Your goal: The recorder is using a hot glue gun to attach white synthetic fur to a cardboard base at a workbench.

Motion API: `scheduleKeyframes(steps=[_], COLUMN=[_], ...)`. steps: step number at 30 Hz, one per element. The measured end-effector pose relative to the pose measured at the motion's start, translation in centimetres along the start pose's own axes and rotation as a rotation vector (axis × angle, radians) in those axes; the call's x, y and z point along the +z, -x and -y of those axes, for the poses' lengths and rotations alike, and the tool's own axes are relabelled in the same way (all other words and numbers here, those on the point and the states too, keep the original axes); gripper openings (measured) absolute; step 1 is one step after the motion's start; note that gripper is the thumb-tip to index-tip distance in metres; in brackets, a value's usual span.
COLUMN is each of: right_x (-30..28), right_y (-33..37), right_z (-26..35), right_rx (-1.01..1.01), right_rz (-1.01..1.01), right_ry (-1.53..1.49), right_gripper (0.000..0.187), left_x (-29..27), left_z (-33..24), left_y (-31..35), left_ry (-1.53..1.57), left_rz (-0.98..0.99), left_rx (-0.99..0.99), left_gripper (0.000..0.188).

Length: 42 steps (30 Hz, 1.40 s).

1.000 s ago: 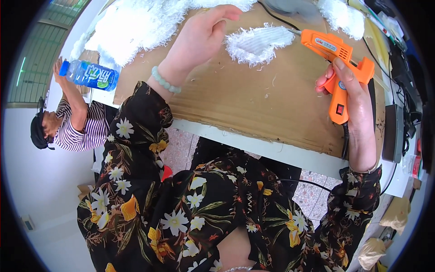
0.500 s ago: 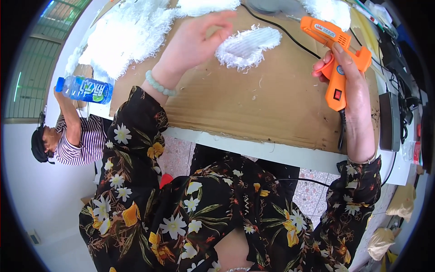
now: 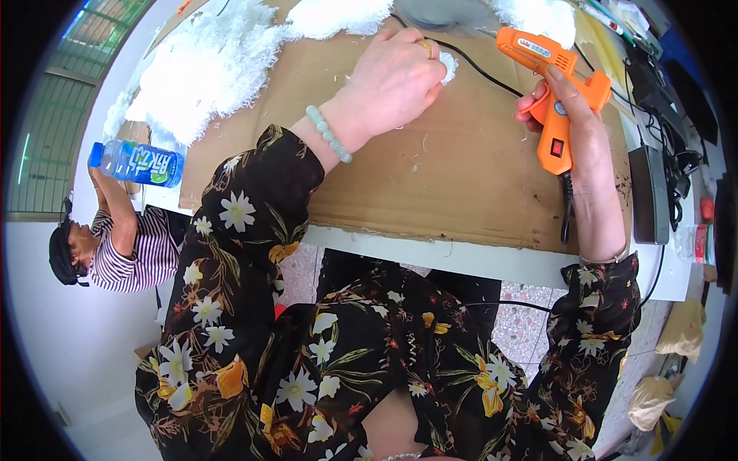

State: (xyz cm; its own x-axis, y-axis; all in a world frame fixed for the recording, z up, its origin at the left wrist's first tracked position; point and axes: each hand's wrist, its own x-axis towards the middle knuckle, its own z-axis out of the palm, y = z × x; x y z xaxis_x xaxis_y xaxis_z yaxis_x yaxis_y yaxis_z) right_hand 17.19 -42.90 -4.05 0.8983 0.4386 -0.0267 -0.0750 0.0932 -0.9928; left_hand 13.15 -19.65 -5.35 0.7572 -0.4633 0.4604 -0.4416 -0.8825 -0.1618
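Observation:
My right hand (image 3: 588,127) is wrapped round the handle of an orange hot glue gun (image 3: 555,150), fingers at its trigger. The gun's nozzle points to the far left, above the cardboard, and a black cord hangs from the handle's lower end. My left hand (image 3: 400,81), back up and fingers curled, is closed on a white fringed fabric piece (image 3: 450,69). Only a small edge of that piece shows beyond the fingers; the hand covers the rest. The two hands are well apart.
Brown cardboard (image 3: 430,177) covers the white table. White fluffy material (image 3: 207,77) is heaped at the far left, with a blue-capped bottle (image 3: 142,163) nearby. A black cable (image 3: 477,65) crosses the back; a black power adapter (image 3: 649,196) lies right. Another person (image 3: 131,246) is at left.
My left hand has come down onto the white fringed piece and closed its fingers on it, covering most of it. The right hand still holds the glue gun, nearly in place.

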Motion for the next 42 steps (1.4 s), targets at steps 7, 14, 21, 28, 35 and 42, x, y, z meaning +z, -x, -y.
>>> scheduleKeyframes(steps=[7, 14, 21, 28, 35, 42], right_x=[0.0, -0.5, 1.7, 2.8, 2.2, 2.2], right_y=[0.3, 0.3, 0.5, -0.4, -0.8, -1.2], right_z=[0.2, -0.4, 0.0, -0.4, 0.6, 0.5], right_rx=[-0.021, -0.041, 0.007, 0.144, 0.086, 0.106], right_rz=[0.004, 0.083, 0.256, 0.040, -0.009, 0.063], right_ry=[-0.019, 0.005, -0.376, -0.460, -0.441, -0.408], right_gripper=[0.032, 0.032, 0.025, 0.023, 0.024, 0.023], left_x=[-3.3, -5.1, -4.4, -1.9, -0.8, -1.8], left_z=[-0.5, -1.8, -1.2, -1.2, -1.6, -1.2], left_y=[2.7, 4.0, 2.6, 1.2, 0.5, 0.4], left_ry=[0.242, 0.423, 0.503, 0.342, 0.365, 0.579], left_rz=[0.050, 0.042, 0.093, 0.086, -0.046, 0.060], left_rx=[0.165, 0.075, -0.363, -0.159, -0.149, -0.253], left_gripper=[0.004, 0.014, 0.020, 0.024, 0.024, 0.028])
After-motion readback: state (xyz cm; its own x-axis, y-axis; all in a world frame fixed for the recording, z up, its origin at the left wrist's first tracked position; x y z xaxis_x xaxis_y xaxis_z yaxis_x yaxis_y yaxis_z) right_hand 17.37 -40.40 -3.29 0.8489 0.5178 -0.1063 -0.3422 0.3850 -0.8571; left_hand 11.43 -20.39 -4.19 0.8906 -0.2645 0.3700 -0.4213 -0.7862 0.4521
